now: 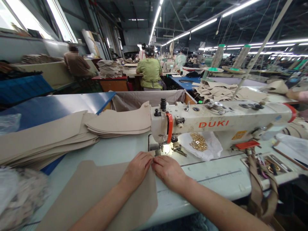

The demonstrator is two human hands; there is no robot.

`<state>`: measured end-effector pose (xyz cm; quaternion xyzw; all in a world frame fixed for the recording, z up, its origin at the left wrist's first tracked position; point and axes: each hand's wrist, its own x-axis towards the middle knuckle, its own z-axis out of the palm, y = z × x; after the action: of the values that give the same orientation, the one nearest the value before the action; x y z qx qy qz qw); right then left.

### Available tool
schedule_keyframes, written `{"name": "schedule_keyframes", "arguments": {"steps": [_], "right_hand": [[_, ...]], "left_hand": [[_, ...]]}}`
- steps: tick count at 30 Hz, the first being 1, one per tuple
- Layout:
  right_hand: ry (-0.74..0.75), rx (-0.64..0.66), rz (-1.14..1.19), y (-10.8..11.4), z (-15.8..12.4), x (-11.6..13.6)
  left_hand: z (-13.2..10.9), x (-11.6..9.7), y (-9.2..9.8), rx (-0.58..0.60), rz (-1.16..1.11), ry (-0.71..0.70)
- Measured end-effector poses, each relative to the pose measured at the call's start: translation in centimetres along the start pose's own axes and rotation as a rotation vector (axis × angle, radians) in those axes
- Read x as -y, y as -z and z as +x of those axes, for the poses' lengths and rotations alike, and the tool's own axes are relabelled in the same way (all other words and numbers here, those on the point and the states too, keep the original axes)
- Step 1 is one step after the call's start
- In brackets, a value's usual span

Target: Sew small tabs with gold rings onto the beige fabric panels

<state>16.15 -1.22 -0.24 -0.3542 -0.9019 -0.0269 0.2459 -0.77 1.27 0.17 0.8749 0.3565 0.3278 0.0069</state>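
A large beige fabric panel (106,183) lies on the pale green sewing table (192,187), with its right edge at the sewing machine (190,120). My left hand (138,168) is closed on the panel's upper right corner, forearm across the fabric. Right beside it, my right hand (168,173) has curled fingers at the same edge, their tips meeting those of the left. Both hands are just in front of the lit needle area (166,148). A small bit of beige material shows above the fingertips; what lies between them is mostly hidden.
Stacked beige panels (48,134) lie at left, with another stack (120,120) by the machine head. Gold metal rings (198,142) rest on white plastic (214,149) under the arm. Brown straps (255,179) hang over a tool tray (279,166) at right. A person (150,70) sits ahead.
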Motion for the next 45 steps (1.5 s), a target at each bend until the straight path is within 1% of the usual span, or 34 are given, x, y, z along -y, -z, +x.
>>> {"name": "schedule_keyframes", "arguments": {"steps": [4, 12, 15, 19, 22, 26, 32, 36, 42, 45], "right_hand": [[0.0, 0.029, -0.025, 0.2, 0.2, 0.0], [0.048, 0.092, -0.119, 0.5, 0.7, 0.1], [0.053, 0.123, -0.124, 0.9, 0.6, -0.2], [0.018, 0.141, -0.124, 1.7, -0.2, -0.9], [-0.009, 0.144, -0.134, 2.1, -0.7, -1.7], [-0.024, 0.142, -0.138, 2.1, -0.7, -2.7], [-0.052, 0.122, -0.144, 1.7, -0.6, -3.5], [-0.061, 0.104, -0.138, 1.6, -0.5, -3.8], [-0.086, 0.088, -0.144, 1.4, -0.2, -4.0], [-0.09, 0.083, -0.145, 1.3, -0.2, -4.0]], "left_hand": [[-0.2, 0.1, 0.0, -0.008, -0.007, -0.004], [-0.5, 0.1, 0.1, -0.032, -0.024, -0.011], [-0.3, -0.2, -0.1, -0.036, -0.014, -0.016], [0.6, -0.8, -0.9, -0.032, -0.001, -0.058], [1.4, -1.1, -1.6, -0.012, 0.033, -0.079], [2.4, -0.9, -2.3, 0.025, 0.055, -0.088], [3.1, -0.2, -2.9, 0.054, 0.036, -0.042], [3.2, 0.1, -3.0, 0.046, 0.06, -0.083], [3.6, 0.3, -2.9, -0.013, 0.064, -0.088], [3.6, 0.3, -2.9, -0.017, 0.062, -0.09]]}}
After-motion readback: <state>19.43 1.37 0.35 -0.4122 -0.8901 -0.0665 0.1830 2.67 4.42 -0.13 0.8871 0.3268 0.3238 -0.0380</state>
